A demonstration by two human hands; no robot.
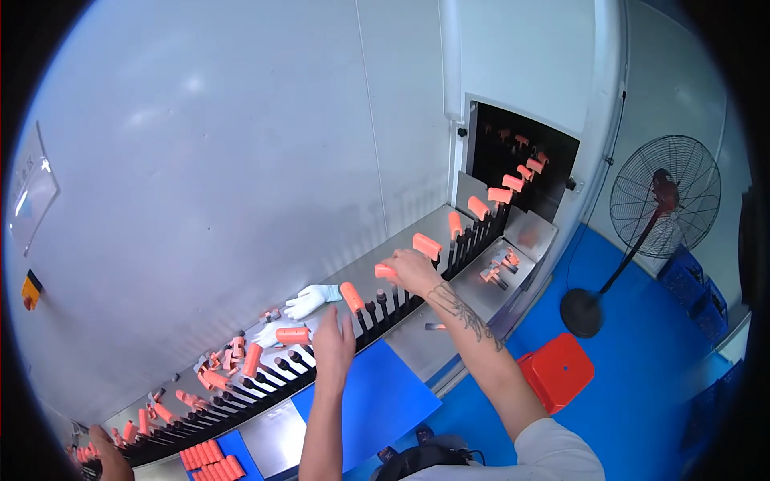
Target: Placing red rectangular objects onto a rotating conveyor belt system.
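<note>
Fisheye rim cuts off the scene's corners. Lower left, another person's hand [111, 457] shows only partly, dark and half out of frame. The oven-like opening [523, 164] at upper right is dark inside; orange caps [513, 183] fade into it and the far ones are hard to count. The black pins [377, 309] blur together toward the lower left.

Right hand [413, 271] sits over the pin row, grip pinching one orange cap [386, 272] at the fingertips, just above a pin; the cap is half hidden by the fingers. Left hand [333, 343] hovers near the row, fingers spread, holding nothing, back of hand to the camera so the palm side is unseen. Just left of it a cap [293, 335] lies sideways on the pins, and another [351, 297] stands tilted on a pin between the two hands.

A pale glove [311, 301] lies on the steel bench [469, 301] behind the row, by loose caps [220, 365]. A small pile of caps [501, 267] sits on the bench near the opening. At the bottom left a batch of caps [212, 458] lies packed side by side; what holds it is unclear. Blue mat [377, 397] covers the bench's near edge.

Red stool [557, 370] and a floor fan [662, 200] stand on the blue floor at right; blue crates [698, 293] behind the fan are mostly cut off.
</note>
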